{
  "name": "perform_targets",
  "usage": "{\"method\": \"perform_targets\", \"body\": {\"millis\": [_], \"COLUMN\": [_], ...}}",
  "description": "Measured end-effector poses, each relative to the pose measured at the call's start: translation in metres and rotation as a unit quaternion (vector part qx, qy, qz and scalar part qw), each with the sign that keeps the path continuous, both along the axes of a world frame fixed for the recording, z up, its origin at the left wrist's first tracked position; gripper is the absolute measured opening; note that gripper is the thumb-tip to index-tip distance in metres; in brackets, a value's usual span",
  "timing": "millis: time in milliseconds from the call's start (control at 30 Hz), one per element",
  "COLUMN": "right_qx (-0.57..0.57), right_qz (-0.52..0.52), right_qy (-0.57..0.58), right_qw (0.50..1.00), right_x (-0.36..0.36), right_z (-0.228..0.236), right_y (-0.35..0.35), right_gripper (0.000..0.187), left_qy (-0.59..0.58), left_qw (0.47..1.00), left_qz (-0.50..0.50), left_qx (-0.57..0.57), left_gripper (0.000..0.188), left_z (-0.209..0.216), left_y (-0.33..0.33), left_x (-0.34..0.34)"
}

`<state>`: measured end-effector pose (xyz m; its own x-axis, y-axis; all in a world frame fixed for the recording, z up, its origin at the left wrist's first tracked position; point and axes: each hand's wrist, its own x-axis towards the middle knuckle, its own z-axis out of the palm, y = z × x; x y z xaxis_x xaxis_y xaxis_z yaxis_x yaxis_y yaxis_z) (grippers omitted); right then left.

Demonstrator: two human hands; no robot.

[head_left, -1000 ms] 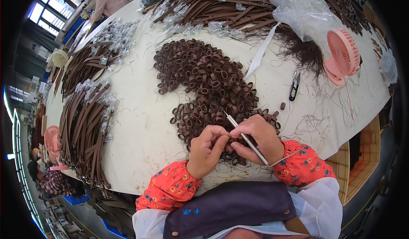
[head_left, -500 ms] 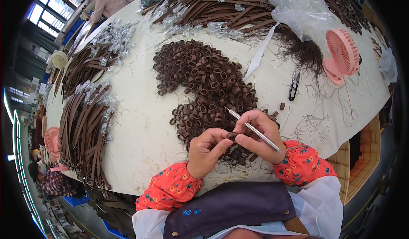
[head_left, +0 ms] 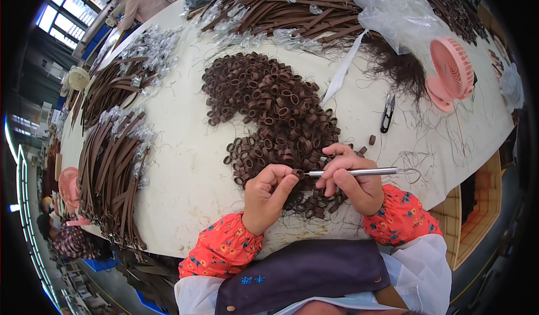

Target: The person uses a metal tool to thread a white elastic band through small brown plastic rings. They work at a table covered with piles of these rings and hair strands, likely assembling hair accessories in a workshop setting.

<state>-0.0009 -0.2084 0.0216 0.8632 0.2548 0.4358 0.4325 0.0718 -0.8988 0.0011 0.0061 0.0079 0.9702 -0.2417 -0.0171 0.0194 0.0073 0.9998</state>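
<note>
While hands (head_left: 266, 197) hold ring (head_left: 299, 173), rod (head_left: 373, 171) — tabletop (head_left: 179, 163) spreads leftward.

The pale table (head_left: 185, 169) I watch remotely
On it I see a heap of brown rings (head_left: 272, 104), straps (head_left: 108, 172) to its left, scissors (head_left: 386, 120) to its right, a white strip (head_left: 342, 74), a pink fan (head_left: 452, 68).

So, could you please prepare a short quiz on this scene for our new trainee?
1. Which hand holds the silver pen-like tool?
2. True or false: the black snips lie on top of the brown pile.
3. The left hand pinches: A) the snips; B) a small brown loop; C) nothing.

Key:
1. The right hand.
2. False; they lie on the table, to the right of the pile.
3. B.
</note>
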Motion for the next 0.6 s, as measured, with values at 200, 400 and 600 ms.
{"method": "perform_targets", "body": {"millis": [200, 400, 600], "right_qx": [-0.021, -0.018, -0.06], "right_qz": [-0.005, -0.006, -0.008], "right_qy": [-0.004, -0.031, -0.051], "right_qw": [1.0, 0.999, 0.997], "right_x": [-0.001, 0.0004, 0.0013], "right_z": [-0.0004, 0.0008, 0.0015], "right_y": [-0.0012, 0.0008, 0.0021], "right_gripper": [0.015, 0.012, 0.009], "left_qy": [-0.014, 0.008, 0.02], "left_qw": [1.0, 1.0, 1.0], "left_qz": [-0.002, -0.009, -0.01], "left_qx": [0.003, -0.001, -0.002], "left_gripper": [0.011, 0.012, 0.013], "left_z": [-0.0016, 0.0013, 0.001], "left_y": [-0.0004, 0.0003, -0.0004], "left_x": [0.0001, 0.0001, 0.0001]}}
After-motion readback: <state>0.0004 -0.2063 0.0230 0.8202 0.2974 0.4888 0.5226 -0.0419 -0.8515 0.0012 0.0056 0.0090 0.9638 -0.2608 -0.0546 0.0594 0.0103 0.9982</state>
